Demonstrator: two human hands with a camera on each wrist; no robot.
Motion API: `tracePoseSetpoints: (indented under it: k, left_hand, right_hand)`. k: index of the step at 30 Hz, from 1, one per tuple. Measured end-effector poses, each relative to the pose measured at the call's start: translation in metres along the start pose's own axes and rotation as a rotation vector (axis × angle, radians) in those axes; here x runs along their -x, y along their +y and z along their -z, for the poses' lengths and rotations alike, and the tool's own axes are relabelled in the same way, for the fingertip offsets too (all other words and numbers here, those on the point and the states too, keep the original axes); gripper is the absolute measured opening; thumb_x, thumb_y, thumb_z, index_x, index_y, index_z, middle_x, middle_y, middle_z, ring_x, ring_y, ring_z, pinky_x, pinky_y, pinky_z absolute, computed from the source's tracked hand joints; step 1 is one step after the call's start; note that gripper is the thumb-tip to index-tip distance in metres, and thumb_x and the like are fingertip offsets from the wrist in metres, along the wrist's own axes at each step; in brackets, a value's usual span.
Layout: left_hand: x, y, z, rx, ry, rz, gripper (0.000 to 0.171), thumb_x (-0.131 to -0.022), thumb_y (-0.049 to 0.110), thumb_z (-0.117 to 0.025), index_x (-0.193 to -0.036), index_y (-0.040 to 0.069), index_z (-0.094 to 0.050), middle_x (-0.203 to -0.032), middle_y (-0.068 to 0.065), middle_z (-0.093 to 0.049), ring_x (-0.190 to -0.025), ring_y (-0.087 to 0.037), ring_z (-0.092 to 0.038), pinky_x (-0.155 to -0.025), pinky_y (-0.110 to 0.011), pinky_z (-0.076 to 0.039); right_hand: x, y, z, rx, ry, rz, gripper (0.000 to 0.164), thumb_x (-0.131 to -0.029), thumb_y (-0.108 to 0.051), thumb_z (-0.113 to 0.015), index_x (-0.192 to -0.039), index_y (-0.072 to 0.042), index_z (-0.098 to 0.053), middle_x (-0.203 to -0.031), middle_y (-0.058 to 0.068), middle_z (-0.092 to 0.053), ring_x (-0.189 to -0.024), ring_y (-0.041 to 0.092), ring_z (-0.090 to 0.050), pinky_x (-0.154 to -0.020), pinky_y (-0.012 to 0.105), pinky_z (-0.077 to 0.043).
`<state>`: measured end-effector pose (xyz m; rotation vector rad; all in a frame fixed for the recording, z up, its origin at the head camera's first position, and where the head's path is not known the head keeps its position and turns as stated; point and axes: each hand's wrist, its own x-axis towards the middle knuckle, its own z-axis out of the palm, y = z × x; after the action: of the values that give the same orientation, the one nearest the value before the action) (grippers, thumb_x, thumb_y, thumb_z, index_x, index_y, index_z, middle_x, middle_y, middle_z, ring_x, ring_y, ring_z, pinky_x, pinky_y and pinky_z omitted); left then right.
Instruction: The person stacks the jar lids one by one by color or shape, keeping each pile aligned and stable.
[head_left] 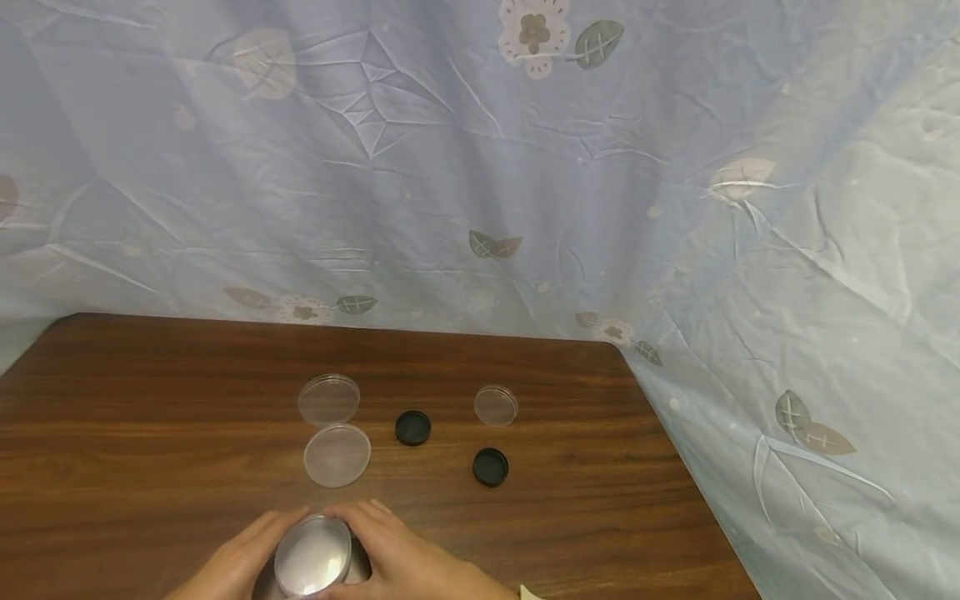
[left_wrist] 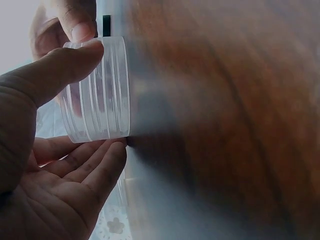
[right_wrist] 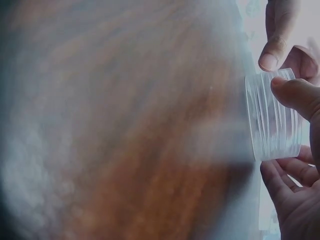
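A short stack of clear round plastic dishes (head_left: 312,552) stands at the table's near edge, between both hands. Their ridged, ringed sides show in the left wrist view, where the lowest rim is right at the tabletop. My left hand (head_left: 238,557) grips the stack from the left, its thumb along the near side and its fingers round the far side. From the right, my right hand (head_left: 401,552) holds the same dishes, thumb in front and fingers behind. Both thumbs lie close together on the stack's near side. The palms hide part of the lower rims in the head view.
Beyond the hands, two clear round dishes (head_left: 337,456) lie one behind the other on the brown wooden table (head_left: 180,417). Right of them are a black round lid (head_left: 412,427), another black lid (head_left: 491,467) and a smaller clear dish (head_left: 496,406). A patterned cloth (head_left: 450,183) hangs behind.
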<state>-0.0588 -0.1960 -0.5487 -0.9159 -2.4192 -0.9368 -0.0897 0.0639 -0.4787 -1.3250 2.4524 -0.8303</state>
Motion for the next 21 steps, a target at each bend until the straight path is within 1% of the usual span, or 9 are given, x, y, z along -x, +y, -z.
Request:
tracePoseSetpoints:
  k: [1, 3, 5, 11, 14, 19, 21]
  left_hand:
    - [-0.001, 0.001, 0.001, 0.003, -0.002, -0.002, 0.104, -0.065, 0.061, -0.095, -0.145, 0.008, -0.054, -0.118, 0.005, -0.064, -0.101, 0.004, -0.061, -0.068, -0.021, -0.054]
    - [-0.006, 0.006, 0.007, 0.022, -0.004, -0.03, 0.102, -0.068, 0.06, -0.094, -0.141, 0.0, -0.054, -0.116, -0.001, -0.065, -0.101, 0.002, -0.061, -0.067, -0.021, -0.053]
    - [-0.006, 0.006, 0.007, 0.015, -0.008, -0.032, 0.102, -0.068, 0.061, -0.093, -0.139, -0.002, -0.055, -0.114, -0.003, -0.065, -0.1, 0.002, -0.061, -0.067, -0.021, -0.053]
    - [-0.009, 0.008, 0.009, 0.028, -0.039, -0.02, 0.097, -0.072, 0.058, -0.092, -0.138, -0.003, -0.054, -0.111, -0.007, -0.065, -0.098, 0.005, -0.059, -0.064, -0.021, -0.052]
    - [-0.01, 0.008, 0.011, 0.034, -0.048, -0.01, 0.097, -0.071, 0.056, -0.093, -0.138, -0.003, -0.055, -0.111, -0.008, -0.066, -0.098, 0.005, -0.059, -0.065, -0.02, -0.052]
    - [-0.009, 0.01, 0.012, 0.039, -0.071, 0.022, 0.099, -0.068, 0.056, -0.095, -0.138, -0.001, -0.055, -0.112, -0.006, -0.066, -0.099, 0.006, -0.059, -0.065, -0.02, -0.053]
    - [-0.009, 0.01, 0.011, 0.037, -0.074, 0.014, 0.1, -0.069, 0.057, -0.094, -0.139, -0.001, -0.054, -0.113, -0.007, -0.066, -0.1, 0.004, -0.06, -0.066, -0.021, -0.054]
  right_hand:
    - [0.0, 0.0, 0.0, -0.002, -0.005, -0.004, 0.076, -0.095, -0.039, -0.077, -0.156, -0.017, -0.039, -0.148, -0.003, -0.055, -0.133, 0.002, -0.05, -0.107, 0.016, -0.047]
    - [0.0, 0.0, 0.001, 0.002, -0.01, -0.007, 0.076, -0.095, -0.039, -0.077, -0.157, -0.017, -0.039, -0.149, -0.003, -0.055, -0.134, 0.003, -0.05, -0.107, 0.016, -0.047]
    - [0.001, -0.001, 0.001, 0.005, -0.012, -0.013, 0.076, -0.096, -0.039, -0.077, -0.157, -0.017, -0.038, -0.149, -0.003, -0.055, -0.134, 0.003, -0.05, -0.106, 0.016, -0.047]
    - [0.003, -0.002, 0.001, -0.009, -0.018, -0.052, 0.075, -0.097, -0.042, -0.074, -0.158, -0.02, -0.037, -0.15, -0.003, -0.052, -0.133, 0.001, -0.05, -0.101, 0.013, -0.049]
    - [0.003, -0.002, 0.001, -0.012, -0.016, -0.062, 0.075, -0.097, -0.043, -0.073, -0.159, -0.022, -0.037, -0.15, -0.004, -0.052, -0.132, 0.0, -0.05, -0.099, 0.011, -0.049]
    - [0.003, -0.002, -0.001, 0.019, 0.003, -0.037, 0.076, -0.097, -0.043, -0.073, -0.159, -0.02, -0.036, -0.149, -0.002, -0.053, -0.132, 0.001, -0.052, -0.101, 0.01, -0.048]
    - [0.004, -0.002, -0.001, 0.034, 0.012, -0.027, 0.076, -0.097, -0.043, -0.073, -0.159, -0.019, -0.036, -0.149, -0.001, -0.053, -0.132, 0.001, -0.052, -0.101, 0.009, -0.047]
